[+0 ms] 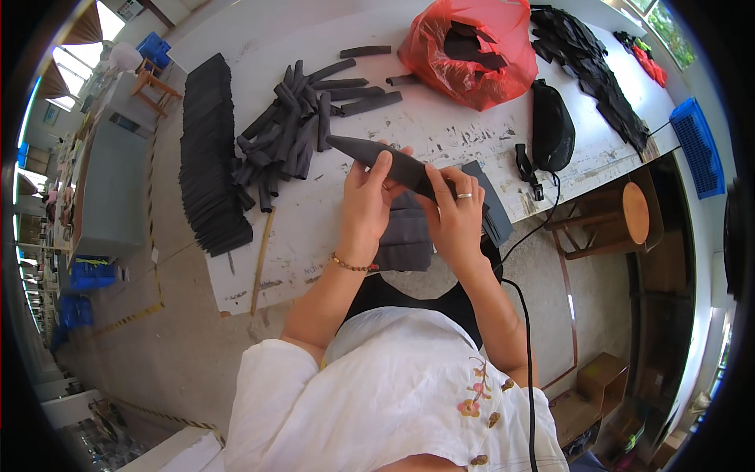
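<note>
Above the near edge of the table, both hands hold a dark grey fabric strip with a pointed left end. My left hand is closed on its middle, thumb on top. My right hand, wearing a ring, grips the other end, partly hiding it. Under the hands lie folded dark fabric pieces. Flat dark pieces are stacked beside my right hand. Farther left is a loose heap of rolled or folded dark strips, with a long neat row of dark pieces beyond it.
A red plastic bag with dark pieces stands at the table's far side. Right of it are a black pouch with a cable and a dark fabric row. A wooden stick lies near the left. A stool stands right.
</note>
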`<action>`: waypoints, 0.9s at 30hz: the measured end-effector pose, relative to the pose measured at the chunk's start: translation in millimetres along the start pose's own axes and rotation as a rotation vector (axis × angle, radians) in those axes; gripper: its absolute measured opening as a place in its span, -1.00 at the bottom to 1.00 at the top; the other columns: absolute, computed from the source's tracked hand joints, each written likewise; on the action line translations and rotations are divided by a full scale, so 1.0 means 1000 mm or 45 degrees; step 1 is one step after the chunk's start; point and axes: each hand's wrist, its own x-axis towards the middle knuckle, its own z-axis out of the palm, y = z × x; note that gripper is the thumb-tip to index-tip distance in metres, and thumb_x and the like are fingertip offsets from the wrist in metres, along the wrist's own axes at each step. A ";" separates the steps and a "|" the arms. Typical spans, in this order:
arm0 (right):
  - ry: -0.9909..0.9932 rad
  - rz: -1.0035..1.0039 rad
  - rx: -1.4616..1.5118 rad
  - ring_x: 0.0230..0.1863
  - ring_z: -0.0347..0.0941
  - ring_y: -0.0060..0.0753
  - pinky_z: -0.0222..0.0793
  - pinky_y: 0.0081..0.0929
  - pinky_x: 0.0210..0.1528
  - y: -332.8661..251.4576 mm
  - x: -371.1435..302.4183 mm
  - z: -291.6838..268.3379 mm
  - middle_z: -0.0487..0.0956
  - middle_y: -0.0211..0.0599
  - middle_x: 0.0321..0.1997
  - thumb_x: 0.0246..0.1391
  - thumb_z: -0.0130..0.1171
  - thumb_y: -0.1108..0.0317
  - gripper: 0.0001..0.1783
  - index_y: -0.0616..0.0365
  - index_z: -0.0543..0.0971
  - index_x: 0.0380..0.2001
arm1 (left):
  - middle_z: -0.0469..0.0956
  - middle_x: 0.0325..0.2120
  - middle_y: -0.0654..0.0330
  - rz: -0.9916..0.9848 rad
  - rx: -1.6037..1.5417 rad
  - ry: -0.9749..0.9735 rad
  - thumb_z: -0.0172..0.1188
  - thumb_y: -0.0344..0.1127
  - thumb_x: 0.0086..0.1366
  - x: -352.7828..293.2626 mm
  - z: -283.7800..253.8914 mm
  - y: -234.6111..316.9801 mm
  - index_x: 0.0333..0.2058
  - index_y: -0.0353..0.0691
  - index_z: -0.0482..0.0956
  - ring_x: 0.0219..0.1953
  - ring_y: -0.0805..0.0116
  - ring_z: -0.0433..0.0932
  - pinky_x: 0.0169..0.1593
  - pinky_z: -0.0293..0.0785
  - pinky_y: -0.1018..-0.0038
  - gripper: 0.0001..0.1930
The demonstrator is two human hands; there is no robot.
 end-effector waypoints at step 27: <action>-0.206 0.040 0.466 -0.31 0.51 -0.18 0.44 -0.36 -0.31 0.001 0.008 -0.010 0.53 -0.19 -0.21 -0.10 0.32 0.59 -0.75 0.22 0.49 -0.32 | 0.54 -0.04 0.01 -0.047 -0.305 -0.291 0.08 -0.19 0.38 -0.007 0.007 -0.024 0.04 -0.30 0.40 0.11 0.13 0.46 0.15 0.37 0.28 -0.64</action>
